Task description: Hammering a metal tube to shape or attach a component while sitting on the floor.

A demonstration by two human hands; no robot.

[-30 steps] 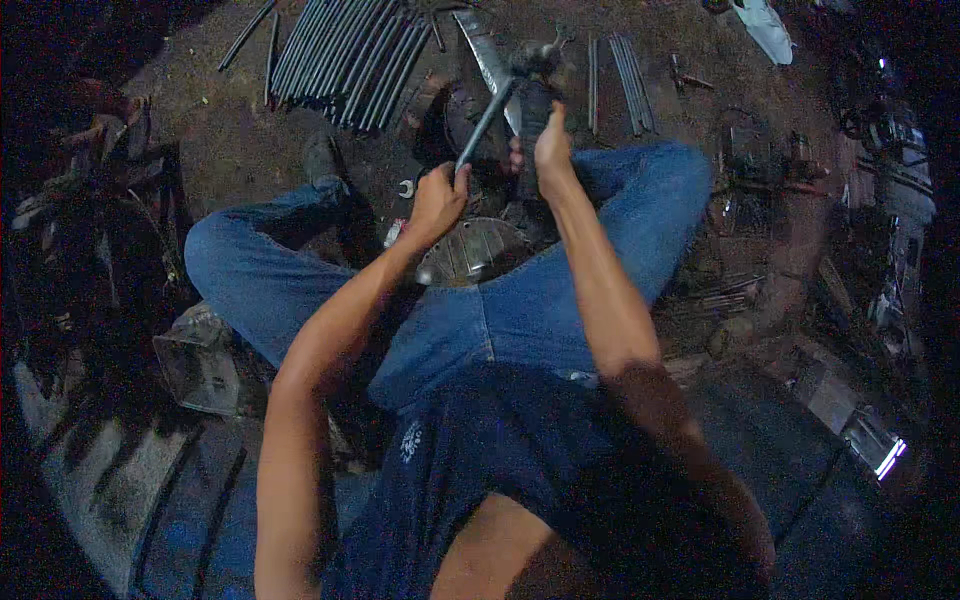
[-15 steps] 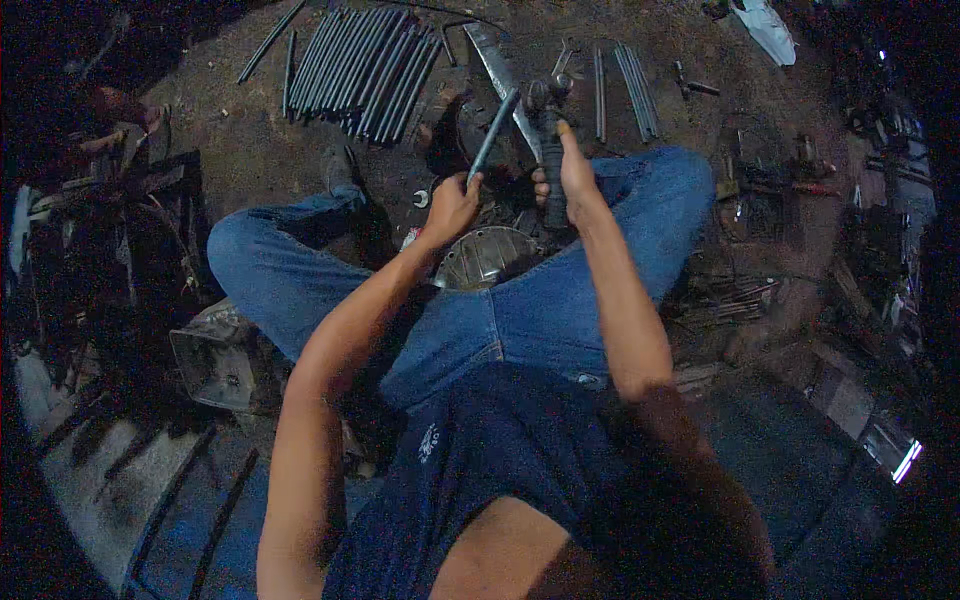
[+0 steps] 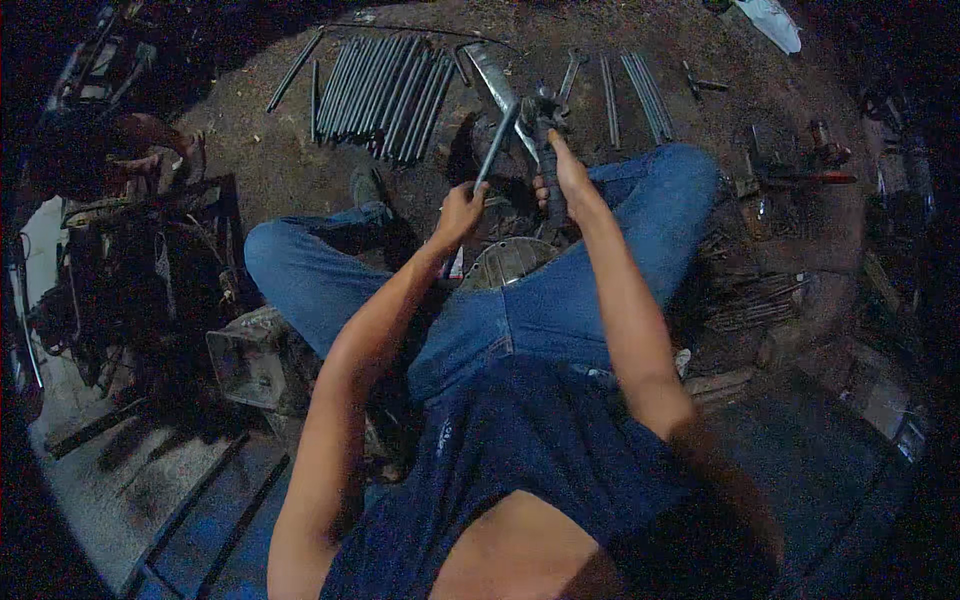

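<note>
My left hand [image 3: 461, 215] is closed around a slim grey metal rod [image 3: 496, 145], which slants up and away from my fist. Its far end comes up close to the head of a tool in my right hand [image 3: 568, 182]; whether they touch, I cannot tell. That tool [image 3: 551, 140] has a thick dark handle and a metal head, its exact kind unclear in the dim light. Behind both lies a long flat metal strip [image 3: 490, 75]. Between my crossed legs sits a round metal cover [image 3: 510, 262] with holes along its rim.
Many similar rods [image 3: 385, 95] lie in a row at the far left, more rods [image 3: 648, 95] at the far right beside a wrench [image 3: 571, 75]. A person's hand [image 3: 192, 155] shows at the left near a dark metal frame [image 3: 200, 230]. Scrap metal [image 3: 755, 300] lies right of my knee.
The whole view has shifted, with the scene sliding slightly right and more of the other person at the left showing. My hands keep their grips on the rod and the tool.
</note>
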